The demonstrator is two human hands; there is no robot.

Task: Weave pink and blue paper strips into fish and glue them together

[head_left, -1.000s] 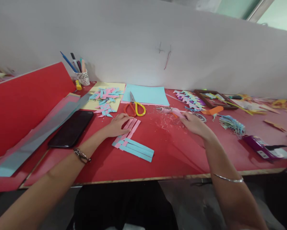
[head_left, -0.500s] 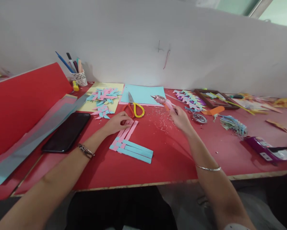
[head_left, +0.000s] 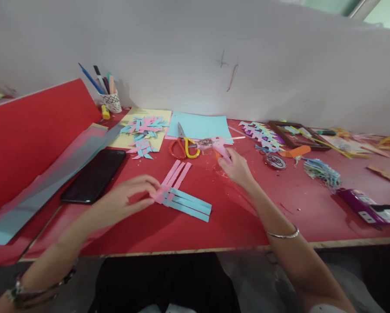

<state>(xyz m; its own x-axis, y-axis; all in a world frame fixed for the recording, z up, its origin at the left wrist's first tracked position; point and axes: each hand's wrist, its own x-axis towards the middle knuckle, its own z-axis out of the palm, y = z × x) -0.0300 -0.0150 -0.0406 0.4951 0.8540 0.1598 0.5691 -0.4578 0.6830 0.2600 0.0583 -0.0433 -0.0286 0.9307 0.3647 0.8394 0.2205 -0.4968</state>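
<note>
In the head view, woven pink and light-blue paper strips [head_left: 188, 204] lie on the red table, pink ends pointing away from me and blue ends to the right. My left hand [head_left: 130, 198] has thumb and fingertips closed on the woven left corner, where the pink paper is blurred. A pink glue gun [head_left: 219, 145] is gripped in my right hand [head_left: 239, 167], its nozzle to the left and a clear glue stick [head_left: 239, 138] showing behind it. The nozzle end overlaps the yellow handle of the open scissors [head_left: 181, 130] in view.
A black phone [head_left: 94, 176] lies to the left beside long paper strips [head_left: 45, 195]. Behind are a pile of woven paper pieces [head_left: 146, 126], blue paper sheets [head_left: 208, 124] and a pen cup [head_left: 112, 102]. On the right sit a brown tray [head_left: 299, 141] and a purple power strip [head_left: 358, 204].
My left hand has moved from the far pink strip ends down and left to the woven corner. The glue gun has swung slightly left and lower, its nozzle now at the scissors' handle.
</note>
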